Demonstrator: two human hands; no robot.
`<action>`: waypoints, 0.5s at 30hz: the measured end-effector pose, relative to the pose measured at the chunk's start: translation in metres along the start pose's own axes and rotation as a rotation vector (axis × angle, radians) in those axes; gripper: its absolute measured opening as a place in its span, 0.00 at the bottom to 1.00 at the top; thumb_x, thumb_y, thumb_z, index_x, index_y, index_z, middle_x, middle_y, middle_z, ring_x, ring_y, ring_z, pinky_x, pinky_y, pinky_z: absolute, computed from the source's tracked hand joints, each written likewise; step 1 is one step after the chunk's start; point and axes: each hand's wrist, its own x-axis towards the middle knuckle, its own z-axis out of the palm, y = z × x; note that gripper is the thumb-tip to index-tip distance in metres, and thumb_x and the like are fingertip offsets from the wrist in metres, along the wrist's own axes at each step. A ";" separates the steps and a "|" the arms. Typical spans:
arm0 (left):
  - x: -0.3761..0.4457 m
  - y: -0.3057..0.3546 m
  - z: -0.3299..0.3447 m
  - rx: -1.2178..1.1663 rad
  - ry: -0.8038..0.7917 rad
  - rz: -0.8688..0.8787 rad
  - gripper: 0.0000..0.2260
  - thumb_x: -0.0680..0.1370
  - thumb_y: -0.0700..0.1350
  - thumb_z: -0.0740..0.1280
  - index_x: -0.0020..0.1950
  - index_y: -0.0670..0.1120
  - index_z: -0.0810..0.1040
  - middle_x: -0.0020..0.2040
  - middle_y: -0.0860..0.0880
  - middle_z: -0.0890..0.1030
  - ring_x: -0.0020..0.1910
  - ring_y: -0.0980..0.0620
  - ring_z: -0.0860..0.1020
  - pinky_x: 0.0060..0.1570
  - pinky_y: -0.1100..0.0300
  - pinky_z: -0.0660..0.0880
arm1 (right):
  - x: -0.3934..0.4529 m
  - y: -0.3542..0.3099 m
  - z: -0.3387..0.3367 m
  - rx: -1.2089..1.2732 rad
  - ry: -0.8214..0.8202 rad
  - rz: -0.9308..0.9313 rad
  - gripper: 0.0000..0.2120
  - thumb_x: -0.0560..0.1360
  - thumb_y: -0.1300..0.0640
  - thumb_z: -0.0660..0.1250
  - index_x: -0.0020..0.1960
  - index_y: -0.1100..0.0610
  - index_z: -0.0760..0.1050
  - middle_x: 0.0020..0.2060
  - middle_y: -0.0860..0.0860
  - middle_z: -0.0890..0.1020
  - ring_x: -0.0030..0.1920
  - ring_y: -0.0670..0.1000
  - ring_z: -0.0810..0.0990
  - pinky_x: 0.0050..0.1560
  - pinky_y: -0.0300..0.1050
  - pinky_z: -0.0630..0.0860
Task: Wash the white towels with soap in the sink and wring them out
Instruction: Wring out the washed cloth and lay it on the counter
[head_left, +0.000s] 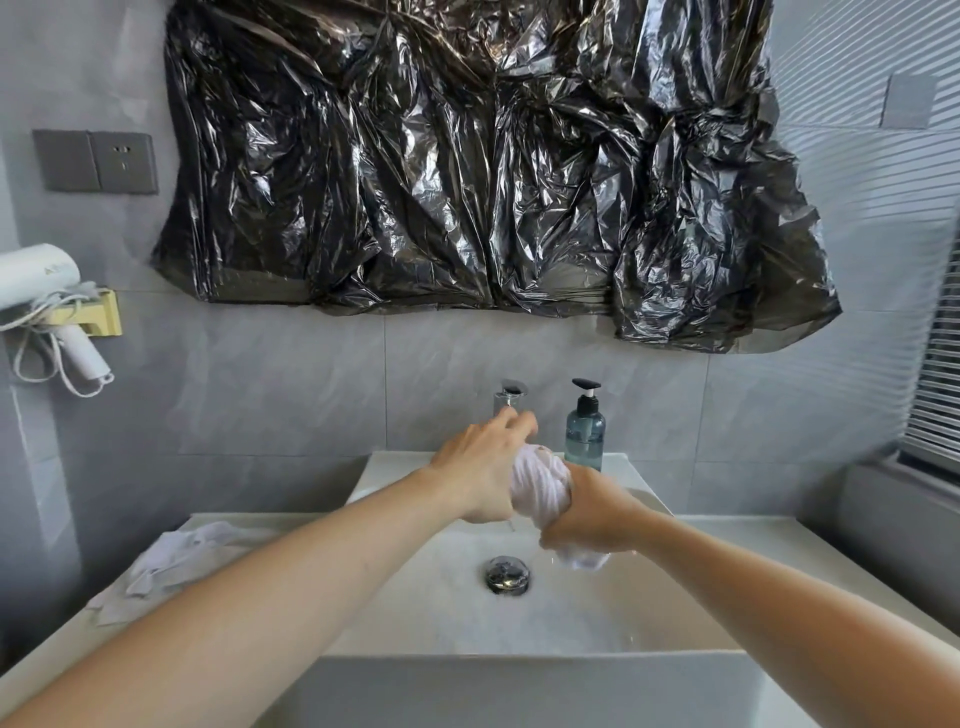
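Wringing well means twisting the towel (540, 486), held over the sink (519, 680) near its back edge, in opposite directions with the left hand (480, 470) and right hand (589, 514) both clenched tightly round it.

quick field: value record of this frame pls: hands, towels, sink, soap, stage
left hand: grips upper end of the twisted towel
right hand: grips its lower end, a tail hanging below the fist
towel position: held over the sink, above and right of the drain
second towel: crumpled on the counter, left of the sink
soap bottle: upright on the back ledge, right of the tap
stage: wringing one towel; whether water runs, cannot tell
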 end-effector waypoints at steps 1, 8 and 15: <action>-0.004 -0.008 0.000 -0.026 0.061 0.077 0.35 0.70 0.41 0.75 0.73 0.51 0.64 0.73 0.51 0.64 0.67 0.43 0.74 0.52 0.51 0.75 | -0.002 0.000 -0.003 0.106 -0.019 0.036 0.22 0.59 0.52 0.80 0.50 0.52 0.79 0.41 0.49 0.84 0.43 0.51 0.83 0.47 0.51 0.83; -0.031 -0.048 0.016 0.311 0.223 0.478 0.53 0.69 0.51 0.80 0.85 0.53 0.50 0.85 0.48 0.51 0.82 0.36 0.55 0.76 0.44 0.66 | -0.018 -0.018 -0.018 0.627 -0.547 0.218 0.14 0.66 0.58 0.77 0.51 0.57 0.80 0.39 0.55 0.82 0.37 0.52 0.79 0.39 0.46 0.76; -0.018 -0.040 0.000 0.352 0.124 0.391 0.30 0.69 0.38 0.72 0.70 0.50 0.72 0.60 0.48 0.78 0.49 0.42 0.81 0.38 0.54 0.73 | -0.013 -0.039 0.004 0.327 -0.451 0.166 0.23 0.62 0.55 0.79 0.55 0.59 0.81 0.43 0.54 0.86 0.44 0.54 0.86 0.49 0.49 0.83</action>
